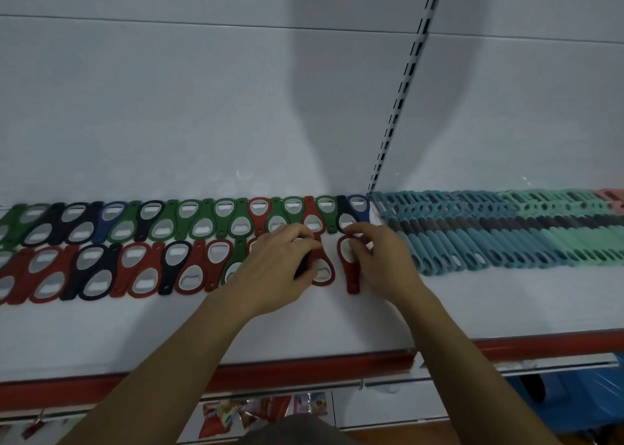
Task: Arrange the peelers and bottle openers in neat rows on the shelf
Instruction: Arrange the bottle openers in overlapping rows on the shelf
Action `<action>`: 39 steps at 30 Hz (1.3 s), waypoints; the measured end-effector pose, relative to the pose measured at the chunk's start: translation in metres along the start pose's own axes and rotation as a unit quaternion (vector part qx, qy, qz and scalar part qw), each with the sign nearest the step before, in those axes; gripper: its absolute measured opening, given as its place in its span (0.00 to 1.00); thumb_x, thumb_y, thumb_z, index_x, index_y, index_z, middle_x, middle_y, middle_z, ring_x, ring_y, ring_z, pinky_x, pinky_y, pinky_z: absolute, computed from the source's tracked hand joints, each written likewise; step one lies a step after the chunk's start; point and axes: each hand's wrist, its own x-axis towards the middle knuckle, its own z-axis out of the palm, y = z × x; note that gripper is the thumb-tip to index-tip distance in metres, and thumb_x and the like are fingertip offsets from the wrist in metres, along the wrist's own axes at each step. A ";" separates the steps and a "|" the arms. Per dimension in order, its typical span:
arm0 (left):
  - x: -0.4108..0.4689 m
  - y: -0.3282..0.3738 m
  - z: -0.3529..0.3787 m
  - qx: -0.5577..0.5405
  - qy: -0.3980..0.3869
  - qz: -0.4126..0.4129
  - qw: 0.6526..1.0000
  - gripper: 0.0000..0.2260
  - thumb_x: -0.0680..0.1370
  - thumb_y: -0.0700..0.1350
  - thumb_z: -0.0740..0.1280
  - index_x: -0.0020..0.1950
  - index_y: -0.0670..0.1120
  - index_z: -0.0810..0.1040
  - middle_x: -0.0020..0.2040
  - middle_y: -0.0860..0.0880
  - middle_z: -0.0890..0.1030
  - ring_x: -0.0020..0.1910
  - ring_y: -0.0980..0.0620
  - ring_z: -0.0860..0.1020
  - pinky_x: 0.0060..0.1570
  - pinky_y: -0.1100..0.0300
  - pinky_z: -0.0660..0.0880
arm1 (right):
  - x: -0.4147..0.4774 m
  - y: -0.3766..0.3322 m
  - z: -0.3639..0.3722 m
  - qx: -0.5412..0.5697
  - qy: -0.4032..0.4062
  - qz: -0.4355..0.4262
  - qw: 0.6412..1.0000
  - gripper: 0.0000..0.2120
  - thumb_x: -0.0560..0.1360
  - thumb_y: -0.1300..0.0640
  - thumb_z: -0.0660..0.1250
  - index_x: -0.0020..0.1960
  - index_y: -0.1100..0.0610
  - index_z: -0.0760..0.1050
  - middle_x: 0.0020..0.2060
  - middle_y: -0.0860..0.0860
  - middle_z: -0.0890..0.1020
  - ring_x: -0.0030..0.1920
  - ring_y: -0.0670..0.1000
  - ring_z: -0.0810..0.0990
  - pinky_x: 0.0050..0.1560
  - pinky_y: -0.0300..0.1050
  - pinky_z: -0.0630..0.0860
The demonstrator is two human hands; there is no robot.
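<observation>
Two rows of bottle openers (141, 262) in red, green, black and blue lie overlapped on the white shelf (304, 323), running from the left edge to the middle. My left hand (277, 269) rests with curled fingers on a red opener (324, 270) at the front row's right end, with a dark opener under its palm. My right hand (381, 259) pinches the ring end of another red opener (351, 269), its handle pointing toward me. A dense row of teal and mint peelers (506, 232) fills the right bay.
A slotted upright (398, 107) splits the white back panel between the two bays. The shelf has a red front lip (304, 370). Packaged goods (256, 411) hang below the shelf. A pink item (611, 196) sits at the far right end of the peelers.
</observation>
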 end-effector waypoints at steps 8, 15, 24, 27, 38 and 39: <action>0.000 -0.002 0.009 0.027 -0.022 -0.010 0.999 0.18 0.80 0.56 0.66 0.70 0.54 0.77 0.67 0.56 0.71 0.68 0.53 0.65 0.66 0.48 0.67 | -0.025 0.007 0.005 -0.095 0.006 -0.042 0.995 0.11 0.76 0.54 0.69 0.58 0.50 0.80 0.49 0.47 0.76 0.43 0.46 0.76 0.43 0.37 0.74; -0.002 -0.006 0.012 0.031 -0.035 -0.012 0.999 0.17 0.79 0.55 0.68 0.68 0.55 0.78 0.64 0.57 0.71 0.65 0.53 0.67 0.62 0.50 0.65 | -0.023 -0.001 0.015 -0.108 0.011 -0.045 0.993 0.10 0.78 0.51 0.68 0.56 0.53 0.81 0.48 0.50 0.77 0.47 0.51 0.78 0.48 0.47 0.77; -0.002 -0.008 0.012 0.021 -0.044 -0.009 0.999 0.17 0.80 0.55 0.67 0.68 0.55 0.77 0.65 0.56 0.71 0.65 0.53 0.68 0.63 0.49 0.68 | -0.020 -0.002 0.019 -0.111 0.016 -0.037 0.993 0.10 0.80 0.51 0.66 0.57 0.53 0.81 0.47 0.50 0.76 0.45 0.52 0.78 0.44 0.46 0.75; -0.002 -0.008 0.012 0.021 -0.045 -0.008 0.999 0.17 0.80 0.55 0.67 0.68 0.54 0.77 0.65 0.56 0.71 0.65 0.53 0.68 0.63 0.49 0.69 | -0.018 -0.004 0.020 -0.112 0.017 -0.035 0.993 0.10 0.80 0.52 0.66 0.57 0.53 0.81 0.47 0.50 0.76 0.45 0.53 0.78 0.44 0.46 0.75; -0.004 -0.020 0.002 0.058 -0.057 -0.006 0.997 0.22 0.81 0.59 0.64 0.74 0.55 0.72 0.69 0.57 0.69 0.69 0.54 0.65 0.65 0.50 0.66 | -0.016 -0.011 0.009 -0.126 0.013 -0.056 0.990 0.13 0.81 0.50 0.64 0.63 0.51 0.78 0.50 0.49 0.77 0.49 0.50 0.77 0.48 0.47 0.78; -0.006 -0.025 -0.003 0.067 -0.055 -0.010 0.996 0.23 0.81 0.59 0.64 0.74 0.55 0.71 0.70 0.57 0.68 0.70 0.54 0.64 0.65 0.50 0.66 | -0.014 -0.014 0.006 -0.142 0.013 -0.062 0.988 0.13 0.81 0.50 0.64 0.63 0.51 0.77 0.51 0.50 0.77 0.50 0.51 0.77 0.49 0.47 0.77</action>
